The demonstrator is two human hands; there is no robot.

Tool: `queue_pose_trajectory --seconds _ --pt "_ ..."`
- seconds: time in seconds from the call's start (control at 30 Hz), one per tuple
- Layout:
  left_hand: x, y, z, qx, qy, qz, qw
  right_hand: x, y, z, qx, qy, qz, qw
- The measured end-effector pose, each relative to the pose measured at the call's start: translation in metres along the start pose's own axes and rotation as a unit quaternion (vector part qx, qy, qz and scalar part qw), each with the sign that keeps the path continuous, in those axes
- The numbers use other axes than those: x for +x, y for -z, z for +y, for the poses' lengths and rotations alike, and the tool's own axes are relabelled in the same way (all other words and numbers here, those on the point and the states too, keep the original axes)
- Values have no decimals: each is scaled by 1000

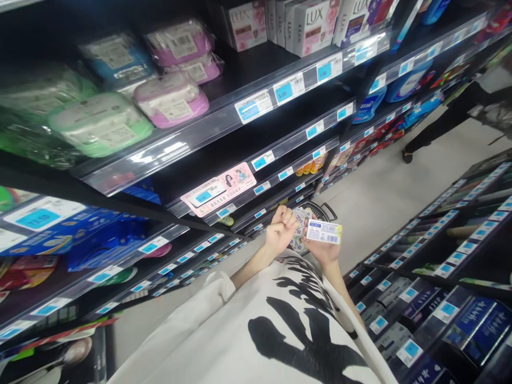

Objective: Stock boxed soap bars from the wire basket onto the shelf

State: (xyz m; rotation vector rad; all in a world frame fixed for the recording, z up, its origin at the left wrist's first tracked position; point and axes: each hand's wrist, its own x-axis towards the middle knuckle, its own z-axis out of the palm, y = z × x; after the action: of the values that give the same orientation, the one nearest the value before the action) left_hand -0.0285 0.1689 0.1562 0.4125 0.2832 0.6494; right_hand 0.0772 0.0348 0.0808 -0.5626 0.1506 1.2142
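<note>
My right hand [325,253] grips a small soap box [323,232] from beneath. The box is white with purple print, a barcode and a yellow-green end, and its printed side faces up. Beside it, to the left, my left hand [279,228] is raised with its fingers curled in, and nothing shows in them. A dark shopping basket [330,211] with a handle is below and beyond both hands. Several similar-looking packs [298,242] lie in it, partly hidden by my hands.
Shelves with price tags [288,92] run along the left, holding LUX soap boxes [314,26] and wrapped pink and green soap cases [100,124]. Another shelf row [424,261] stands close on the right. A person's leg [436,125] is in the aisle [372,197] further ahead.
</note>
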Motion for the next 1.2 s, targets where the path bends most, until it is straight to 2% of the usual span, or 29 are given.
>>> queue_pose_trajectory --seconds 0.3,0.37,0.43,0.5,0.6,0.67,0.73,0.8,0.9,1.03,1.2 --pt "1 5 -3 83 -2 13 996 -1 0 -1 1 -11 -16 1000" --pt "2 8 -6 124 -6 -2 992 -1 -1 0 -3 -6 -18 1000" --pt "2 12 -10 214 -22 -52 975 -1 -1 2 -16 21 -14 1000" --pt "1 17 -14 354 -51 -138 924 1 1 5 -37 67 -10 997" --pt "-1 21 -20 558 -101 -258 782 4 7 11 -79 108 -1 991" --pt "-1 22 -22 629 -137 -281 712 6 11 14 -103 115 12 988" --pt "-1 23 -23 651 -176 -271 686 8 13 15 -115 136 36 983" --pt "0 24 -21 650 -202 -253 687 10 14 13 -109 158 61 980" --pt "2 27 -20 632 -203 -229 712 12 12 6 -60 162 100 980" --pt "3 35 -24 611 -142 -180 758 12 9 -2 -13 152 129 980" --pt "8 51 -31 610 -93 -145 774 10 12 -4 -40 161 137 977"
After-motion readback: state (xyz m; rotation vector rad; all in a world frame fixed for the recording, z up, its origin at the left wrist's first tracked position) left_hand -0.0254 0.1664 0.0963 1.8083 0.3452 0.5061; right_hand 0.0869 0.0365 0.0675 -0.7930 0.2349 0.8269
